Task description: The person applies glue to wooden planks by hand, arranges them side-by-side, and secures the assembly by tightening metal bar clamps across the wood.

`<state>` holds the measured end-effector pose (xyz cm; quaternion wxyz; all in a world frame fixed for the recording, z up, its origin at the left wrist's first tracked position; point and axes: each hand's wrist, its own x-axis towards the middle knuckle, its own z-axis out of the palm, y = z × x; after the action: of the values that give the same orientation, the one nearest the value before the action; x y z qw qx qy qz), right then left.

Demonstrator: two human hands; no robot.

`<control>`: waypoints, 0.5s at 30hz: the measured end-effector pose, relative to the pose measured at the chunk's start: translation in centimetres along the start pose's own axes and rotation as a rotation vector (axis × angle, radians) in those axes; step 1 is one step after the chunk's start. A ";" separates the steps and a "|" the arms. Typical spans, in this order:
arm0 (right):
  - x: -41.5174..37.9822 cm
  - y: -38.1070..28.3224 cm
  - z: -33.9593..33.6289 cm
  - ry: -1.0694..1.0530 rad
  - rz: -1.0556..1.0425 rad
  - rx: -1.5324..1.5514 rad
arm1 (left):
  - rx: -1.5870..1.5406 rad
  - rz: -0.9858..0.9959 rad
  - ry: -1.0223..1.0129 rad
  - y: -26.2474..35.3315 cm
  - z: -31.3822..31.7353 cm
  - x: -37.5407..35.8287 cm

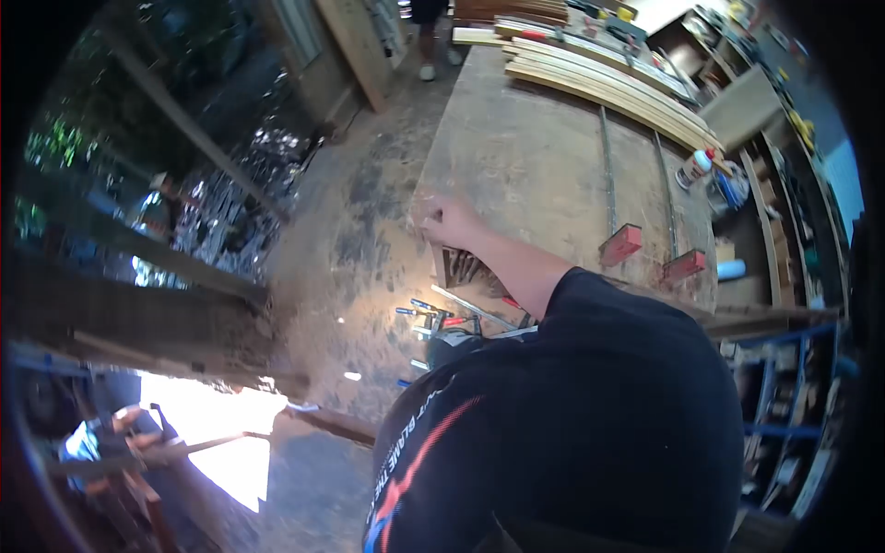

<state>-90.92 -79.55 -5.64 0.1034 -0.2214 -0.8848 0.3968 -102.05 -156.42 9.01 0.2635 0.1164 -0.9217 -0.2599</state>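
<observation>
My right hand (449, 224) is at the near left corner of the wooden workbench (516, 147), its arm reaching out from a black sleeve. The fingers are curled in at the edge; what they hold, if anything, is too small to make out. My left hand does not show. Below the corner, several small clamps (442, 318) with blue and red parts lie together. Two bar clamps with red heads, one nearer the middle (622, 243) and one farther right (684, 265), rest on the bench with their bars running to the far side.
Long timber strips (608, 88) are stacked across the bench's far end. A white bottle with a red cap (694, 170) stands at its right side. Shelves (784, 396) line the right. A person's legs (427, 46) show at the back, beyond the dusty floor (341, 221).
</observation>
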 end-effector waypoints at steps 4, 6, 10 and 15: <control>2.3 1.0 0.9 0.293 0.077 -0.128 | -0.054 0.139 -0.138 5.0 11.6 9.3; 4.0 -0.1 1.9 0.411 0.019 -0.170 | -0.060 0.160 -0.241 6.0 18.1 10.0; 7.4 -0.4 1.9 0.203 0.053 -0.284 | -0.007 0.110 -0.594 7.1 34.3 7.1; 10.2 -2.7 0.6 0.115 0.115 -0.505 | 0.117 -0.020 -1.026 9.7 45.9 5.6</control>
<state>-101.02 -76.71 -3.96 0.0722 -0.3125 -0.9343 0.1555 -132.57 -131.11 -16.67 -0.2320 -0.0027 -0.9441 -0.2343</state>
